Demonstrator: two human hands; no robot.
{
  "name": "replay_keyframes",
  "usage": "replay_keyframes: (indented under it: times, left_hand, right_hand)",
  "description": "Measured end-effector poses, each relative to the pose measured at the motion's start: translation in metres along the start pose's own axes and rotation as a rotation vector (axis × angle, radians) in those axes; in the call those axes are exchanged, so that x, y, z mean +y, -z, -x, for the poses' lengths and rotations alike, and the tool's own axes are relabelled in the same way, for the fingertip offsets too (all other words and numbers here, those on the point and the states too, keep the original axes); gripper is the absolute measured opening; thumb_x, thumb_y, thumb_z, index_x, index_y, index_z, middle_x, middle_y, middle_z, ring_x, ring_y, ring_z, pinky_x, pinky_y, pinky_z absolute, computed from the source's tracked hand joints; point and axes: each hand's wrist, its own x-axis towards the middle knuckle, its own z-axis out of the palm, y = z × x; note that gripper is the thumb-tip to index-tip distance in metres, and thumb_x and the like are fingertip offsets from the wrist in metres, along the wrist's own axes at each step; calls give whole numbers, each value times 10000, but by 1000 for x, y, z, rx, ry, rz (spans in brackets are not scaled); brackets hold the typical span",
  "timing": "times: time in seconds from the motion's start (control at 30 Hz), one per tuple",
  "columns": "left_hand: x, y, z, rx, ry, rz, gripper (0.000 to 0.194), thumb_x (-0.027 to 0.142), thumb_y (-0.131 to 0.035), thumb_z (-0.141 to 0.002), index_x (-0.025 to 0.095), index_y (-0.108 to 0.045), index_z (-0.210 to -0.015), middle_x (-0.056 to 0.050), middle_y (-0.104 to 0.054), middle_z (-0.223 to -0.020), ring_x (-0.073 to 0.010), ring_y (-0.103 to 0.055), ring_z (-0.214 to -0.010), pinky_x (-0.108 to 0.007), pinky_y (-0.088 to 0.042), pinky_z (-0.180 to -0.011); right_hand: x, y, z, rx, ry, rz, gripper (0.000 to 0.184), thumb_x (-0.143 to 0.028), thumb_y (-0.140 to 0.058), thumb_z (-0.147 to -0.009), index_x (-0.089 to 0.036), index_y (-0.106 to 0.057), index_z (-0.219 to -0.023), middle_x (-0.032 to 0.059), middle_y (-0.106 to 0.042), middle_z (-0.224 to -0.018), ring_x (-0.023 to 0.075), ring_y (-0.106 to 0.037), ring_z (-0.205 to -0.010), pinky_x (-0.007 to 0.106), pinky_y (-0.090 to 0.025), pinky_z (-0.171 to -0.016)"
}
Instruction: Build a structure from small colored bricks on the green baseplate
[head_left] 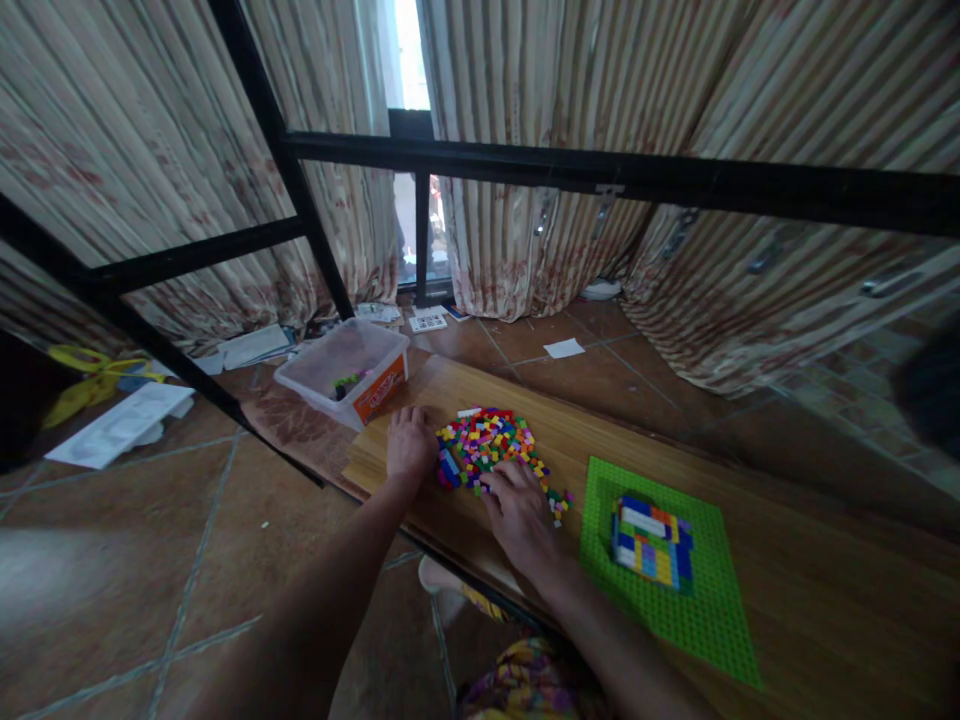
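A heap of small colourful toy bricks [491, 436] lies on the wooden board. At the heap's left edge, my left hand [411, 447] rests on the wood with its fingers laid down beside the bricks; nothing shows in it. My right hand [519, 508] reaches over the near side of the heap, its fingers bent, a little apart and touching bricks. Whatever lies under those fingertips is hidden. To the right, a green baseplate [600, 590] carries a low block of joined bricks [651, 540] in blue, white, yellow and other colours.
A clear plastic box [315, 372] with an orange label and a few bricks inside stands at the board's far left. Black metal bars [525, 160] cross above and beyond the wooden board [825, 560]. Papers [564, 348] lie on the tiled floor near the curtains.
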Motion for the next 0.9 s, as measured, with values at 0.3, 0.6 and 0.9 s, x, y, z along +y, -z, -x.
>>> replay_keyframes:
  times: [0.3, 0.6, 0.9]
  left_hand:
    - [2, 2, 1, -16, 17, 38, 291, 124, -417, -843, 134, -636, -1033, -153, -608, -1058, -289, -517, -1041, -414, -429, -883]
    - [2, 0, 0, -9, 8, 24, 276, 136, -417, -841, 121, -635, -1008, -152, -611, -1056, -290, -523, -1035, -405, -435, -886]
    - [1, 0, 1, -15, 10, 40, 286, 140, -419, -839, 137, -636, -1027, -145, -605, -1061, -286, -517, -1044, -412, -430, -886]
  right_hand:
    - [47, 20, 26, 27, -142, -36, 246, -161, -470, -887, -231, -704, -916, 59, -646, -1010, 213, -591, -947, 342, -467, -864]
    - [57, 34, -19, 51, -243, 42, 227, -188, -494, -892, -205, -716, -939, 64, -663, -957, 200, -609, -915, 300, -432, -854]
    - [72, 19, -63, -166, -217, 139, 201, -160, -586, -843, -249, -753, -912, 54, -650, -945, 194, -611, -904, 285, -433, -814]
